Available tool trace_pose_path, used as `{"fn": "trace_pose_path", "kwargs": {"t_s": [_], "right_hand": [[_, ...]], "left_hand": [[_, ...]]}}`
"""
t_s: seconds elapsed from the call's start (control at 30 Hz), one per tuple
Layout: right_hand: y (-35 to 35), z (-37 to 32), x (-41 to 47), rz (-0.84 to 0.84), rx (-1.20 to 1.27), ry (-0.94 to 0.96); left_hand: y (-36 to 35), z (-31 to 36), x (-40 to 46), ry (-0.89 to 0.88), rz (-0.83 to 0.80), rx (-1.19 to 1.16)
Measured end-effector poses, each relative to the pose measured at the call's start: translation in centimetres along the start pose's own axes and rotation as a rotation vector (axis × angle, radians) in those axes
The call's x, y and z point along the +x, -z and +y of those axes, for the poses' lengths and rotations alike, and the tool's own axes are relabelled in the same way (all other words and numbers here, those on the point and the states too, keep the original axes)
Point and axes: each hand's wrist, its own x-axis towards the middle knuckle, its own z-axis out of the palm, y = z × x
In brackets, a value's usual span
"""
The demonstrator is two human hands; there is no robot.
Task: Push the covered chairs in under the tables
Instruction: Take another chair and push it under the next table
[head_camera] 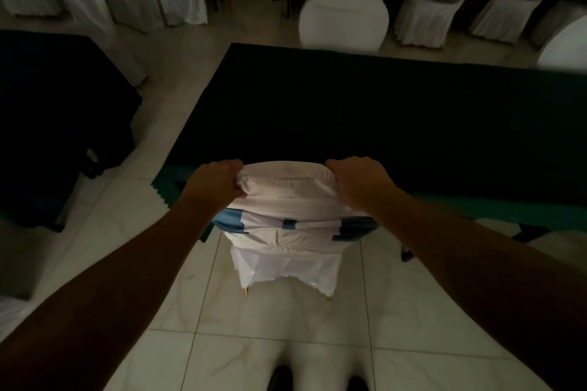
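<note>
A chair in a white cover [287, 197] with a blue sash across its back stands in front of me, its back facing me. Its seat is hidden under the near edge of a table with a dark green cloth [381, 111]. My left hand [216, 182] grips the top left corner of the chair back. My right hand [359, 181] grips the top right corner. Both arms are stretched forward. Two rear chair legs show on the tiled floor.
A second dark-clothed table [54, 124] stands to the left across an aisle of pale tiles. White covered chairs [343, 16] stand beyond the far edge of the green table and in rows at the back. My shoes show at the bottom edge.
</note>
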Motion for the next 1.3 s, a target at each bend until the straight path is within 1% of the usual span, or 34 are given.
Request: {"fn": "trace_pose_path", "kwargs": {"t_s": [0.2,0.33,0.53,0.6,0.73,0.87,0.97,1.03,1.1,1.17,1.3], "right_hand": [[-2.7,-1.7,-0.7,-0.061,0.014,-0.007],[-3.8,-1.9,-0.6,-0.023,0.012,-0.023],[-4.9,-1.9,-0.7,-0.054,0.045,-0.069],[-5.1,-1.7,-1.1,-0.068,0.059,-0.076],[-5.4,-1.2,-1.9,-0.057,0.132,-0.087],[-5.5,-0.4,-3.0,-0.11,0.316,-0.099],[-5.5,0.5,-5.2,-0.079,0.451,-0.169],[-5.2,1.5,-7.2,-0.045,0.512,-0.224],[-4.6,2.7,-9.4,-0.015,0.537,-0.263],[-3.7,4.4,-12.1,0.029,0.558,-0.317],[-2.0,8.6,-18.4,0.098,0.542,-0.465]], "left_hand": [[-2.2,-1.0,-0.7,0.003,-0.048,0.0],[-3.2,-1.7,-0.4,0.006,-0.035,0.003],[-3.7,-1.8,-0.5,-0.006,-0.022,-0.026],[-3.9,-1.7,-0.6,-0.022,-0.044,-0.04],[-3.8,-1.8,-0.6,-0.041,-0.085,-0.066],[-3.1,-1.1,-0.5,-0.079,-0.146,-0.06],[-2.2,1.4,-0.2,-0.134,-0.148,-0.069],[-1.6,3.7,0.0,-0.182,-0.069,-0.039],[-1.0,6.1,0.2,-0.221,0.044,-0.005],[-0.8,9.7,0.6,-0.286,0.104,0.002],[-1.4,18.0,0.9,-0.356,0.066,-0.048]]}}
